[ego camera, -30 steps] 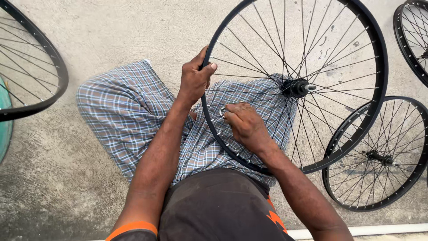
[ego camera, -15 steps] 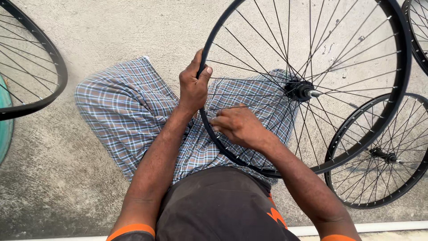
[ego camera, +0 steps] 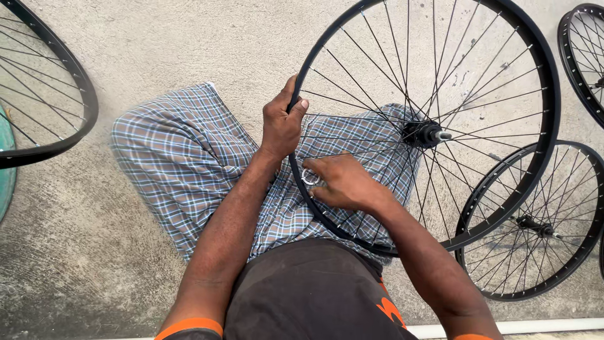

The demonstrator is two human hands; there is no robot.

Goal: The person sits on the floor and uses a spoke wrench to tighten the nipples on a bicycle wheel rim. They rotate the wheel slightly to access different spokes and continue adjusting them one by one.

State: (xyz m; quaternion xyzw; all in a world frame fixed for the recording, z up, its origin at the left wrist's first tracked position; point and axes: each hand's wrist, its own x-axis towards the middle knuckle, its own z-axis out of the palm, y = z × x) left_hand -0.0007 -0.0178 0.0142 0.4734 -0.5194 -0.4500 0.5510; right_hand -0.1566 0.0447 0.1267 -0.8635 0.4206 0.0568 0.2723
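Here, left hand (ego camera: pixel 281 126) clamped on the black rim (ego camera: pixel 548 94), right hand (ego camera: pixel 343 184) pinching a small metal ring tool (ego camera: pixel 309 177) against it, wheel on checked lap (ego camera: pixel 182 157).

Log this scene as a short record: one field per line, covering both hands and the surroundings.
left hand: grips the black rim of the large wheel
right hand: at the rim's inner edge, fingers on a small silver ring tool
hub: black, silver axle end
lap: wheel leans over checked cloth
floor: concrete, more spoked wheels around
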